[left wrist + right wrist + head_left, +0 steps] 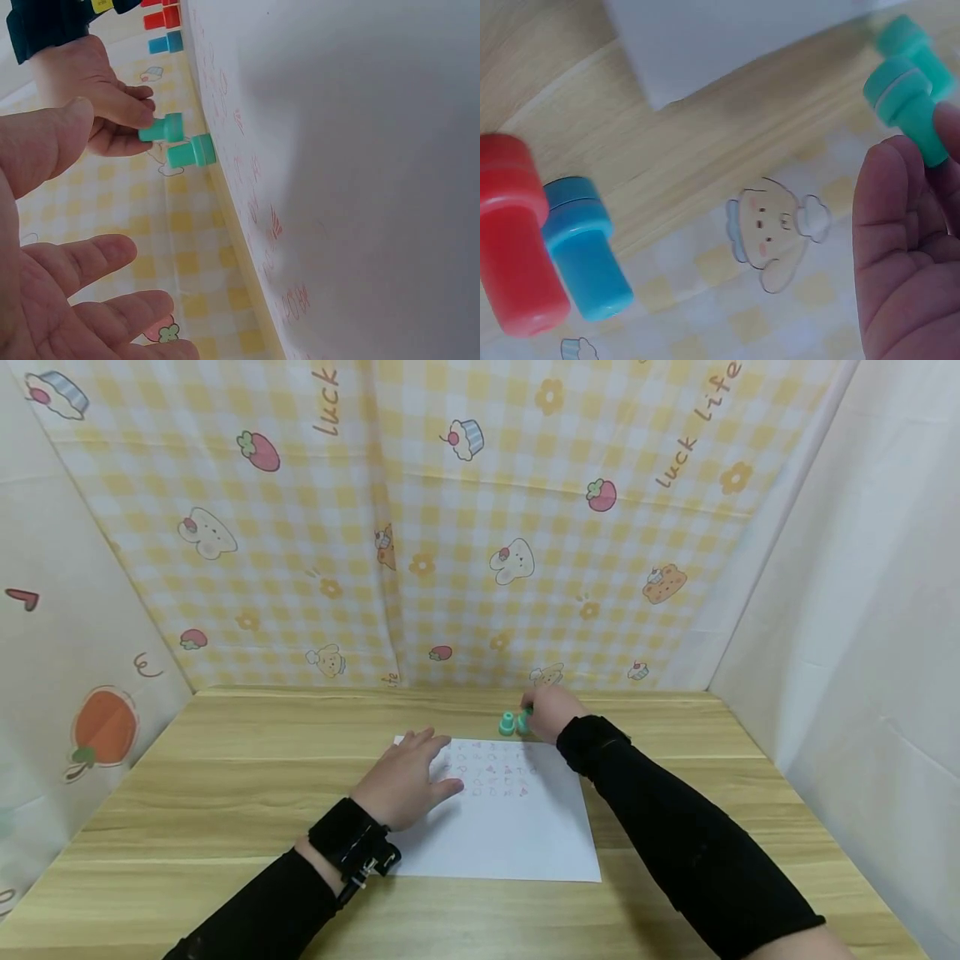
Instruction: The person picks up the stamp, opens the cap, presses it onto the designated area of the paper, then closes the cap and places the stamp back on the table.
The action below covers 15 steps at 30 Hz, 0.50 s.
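My right hand (553, 710) pinches the handle of a green stamp (897, 91) between thumb and fingers, beyond the paper's far edge. Whether that stamp's base touches the table I cannot tell. Close beside it stands a second green stamp (507, 724), upright with its wide end down. Over the left part of a white sheet of paper (510, 839) is my left hand (405, 781), its fingers spread and holding nothing. Several rows of small red marks (491, 769) cover the sheet's upper half.
A blue stamp (589, 251) and a red stamp (514, 225) stand to the right, hidden behind the right arm in the head view. Behind the wooden table (247, 793) hangs a yellow checked cloth (450, 527). White cloth (840, 610) borders the right side.
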Each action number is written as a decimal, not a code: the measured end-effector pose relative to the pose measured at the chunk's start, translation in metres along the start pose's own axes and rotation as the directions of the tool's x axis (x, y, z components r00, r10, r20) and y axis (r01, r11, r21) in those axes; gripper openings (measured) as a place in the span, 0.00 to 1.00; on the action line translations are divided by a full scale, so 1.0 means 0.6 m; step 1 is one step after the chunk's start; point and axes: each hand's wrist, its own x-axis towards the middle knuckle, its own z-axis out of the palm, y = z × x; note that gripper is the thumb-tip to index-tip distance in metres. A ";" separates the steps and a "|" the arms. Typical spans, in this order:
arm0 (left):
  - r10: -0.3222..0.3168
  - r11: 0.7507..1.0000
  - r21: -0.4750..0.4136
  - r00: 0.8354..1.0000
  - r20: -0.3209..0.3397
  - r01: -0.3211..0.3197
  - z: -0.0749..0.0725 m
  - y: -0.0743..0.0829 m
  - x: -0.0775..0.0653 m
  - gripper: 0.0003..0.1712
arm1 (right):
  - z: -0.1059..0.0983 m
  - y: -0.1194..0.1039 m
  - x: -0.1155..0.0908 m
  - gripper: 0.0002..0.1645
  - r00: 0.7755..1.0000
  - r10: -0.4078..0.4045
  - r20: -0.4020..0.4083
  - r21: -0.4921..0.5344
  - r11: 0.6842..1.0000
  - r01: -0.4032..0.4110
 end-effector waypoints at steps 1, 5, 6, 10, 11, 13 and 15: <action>0.002 1.000 -0.003 1.000 -0.001 -0.002 0.000 0.000 0.000 0.42 | -0.003 -0.002 -0.004 0.14 1.000 0.002 -0.012 0.011 1.000 -0.002; 0.010 1.000 -0.024 1.000 -0.016 -0.010 0.003 0.002 -0.001 0.41 | -0.013 -0.011 -0.022 0.09 0.999 0.021 -0.043 0.085 0.996 -0.017; 0.012 1.000 -0.029 1.000 -0.020 -0.013 0.003 0.002 -0.001 0.41 | -0.014 -0.014 -0.027 0.07 0.999 0.024 -0.045 0.109 0.994 -0.019; 0.017 0.999 -0.051 0.999 -0.040 -0.019 0.006 0.003 -0.001 0.40 | -0.014 -0.020 -0.047 0.05 0.998 0.022 -0.058 0.199 0.980 -0.010; 0.016 0.998 -0.057 0.999 -0.044 -0.019 0.007 0.003 0.000 0.40 | -0.013 -0.021 -0.052 0.05 0.998 0.015 -0.062 0.216 0.976 -0.002; 0.016 0.997 -0.069 0.998 -0.055 -0.020 0.008 0.004 0.001 0.39 | -0.011 -0.022 -0.061 0.05 0.998 -0.003 -0.069 0.250 0.968 0.020; 0.015 0.996 -0.083 0.998 -0.066 -0.020 0.009 0.007 0.001 0.39 | -0.011 -0.024 -0.071 0.05 0.997 -0.020 -0.076 0.289 0.956 0.041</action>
